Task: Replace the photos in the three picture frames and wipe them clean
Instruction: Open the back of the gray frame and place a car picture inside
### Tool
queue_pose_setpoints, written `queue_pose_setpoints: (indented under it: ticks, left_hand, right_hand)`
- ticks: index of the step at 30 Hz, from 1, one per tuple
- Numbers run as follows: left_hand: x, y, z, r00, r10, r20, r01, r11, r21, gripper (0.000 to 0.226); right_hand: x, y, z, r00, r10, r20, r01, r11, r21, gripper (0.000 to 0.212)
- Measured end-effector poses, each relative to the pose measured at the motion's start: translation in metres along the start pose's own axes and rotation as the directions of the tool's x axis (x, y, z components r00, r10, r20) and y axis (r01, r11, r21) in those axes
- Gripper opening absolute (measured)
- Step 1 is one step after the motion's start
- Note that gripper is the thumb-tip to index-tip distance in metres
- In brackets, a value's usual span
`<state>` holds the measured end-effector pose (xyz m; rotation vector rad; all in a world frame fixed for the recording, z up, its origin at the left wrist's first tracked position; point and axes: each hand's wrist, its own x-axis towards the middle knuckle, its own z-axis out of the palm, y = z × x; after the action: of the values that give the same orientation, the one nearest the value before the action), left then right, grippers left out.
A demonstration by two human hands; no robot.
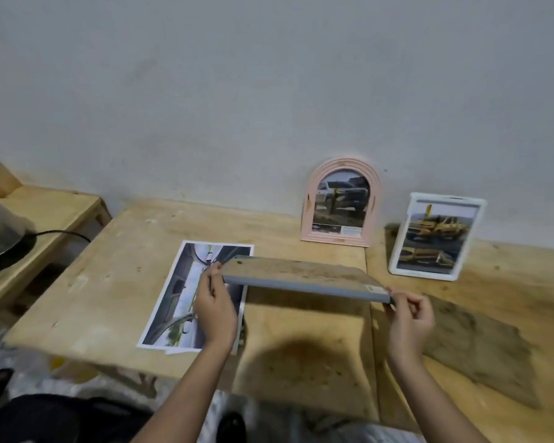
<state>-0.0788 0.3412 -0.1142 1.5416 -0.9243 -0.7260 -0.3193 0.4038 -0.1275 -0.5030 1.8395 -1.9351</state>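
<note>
I hold a grey picture frame nearly flat above the wooden table, its brown backing facing up. My left hand grips its left end and my right hand pinches its right corner. Under my left hand lies a stack of printed photos, the top one a greyish print. A pink arched frame with a car picture leans on the wall. To its right a white rectangular frame holding a yellow-truck picture also stands upright.
A dirty brown cloth lies on the table at the right. A lower wooden bench at the left carries a dark appliance with a black cable. The wall runs close behind the frames.
</note>
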Motion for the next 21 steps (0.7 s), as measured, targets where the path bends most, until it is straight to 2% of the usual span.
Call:
queue_pose_setpoints:
  ticks: [6, 10, 15, 18, 20, 21]
  left_hand:
    - [-0.066, -0.038, 0.018, 0.974, -0.113, 0.197, 0.112, 0.994, 0.015, 0.036]
    - [-0.082, -0.067, 0.013, 0.946, -0.072, 0.315, 0.054, 0.996, 0.066, 0.040]
    - [-0.092, -0.106, 0.001, 0.886, -0.152, 0.438, 0.026, 0.959, 0.281, 0.043]
    - [-0.098, -0.126, -0.003, 0.857, -0.209, 0.471, 0.004, 0.917, 0.400, 0.071]
    - [-0.099, -0.133, -0.002, 0.843, -0.228, 0.487, -0.034, 0.881, 0.472, 0.069]
    - [-0.099, -0.134, -0.002, 0.844, -0.202, 0.496, -0.069, 0.878, 0.474, 0.065]
  right_hand:
    - [0.005, 0.019, -0.066, 0.994, -0.006, -0.109, 0.009, 1.000, 0.024, 0.025]
    - [0.003, 0.040, -0.088, 0.997, 0.049, -0.061, -0.049, 0.999, 0.014, 0.025]
    - [-0.003, 0.069, -0.106, 0.983, 0.182, 0.016, -0.175, 0.965, -0.197, 0.029]
    - [-0.005, 0.079, -0.111, 0.960, 0.270, 0.066, -0.240, 0.925, -0.294, 0.033]
    - [-0.007, 0.078, -0.113, 0.955, 0.283, 0.090, -0.227, 0.891, -0.394, 0.033]
    - [-0.007, 0.076, -0.110, 0.962, 0.250, 0.111, -0.172, 0.869, -0.464, 0.033]
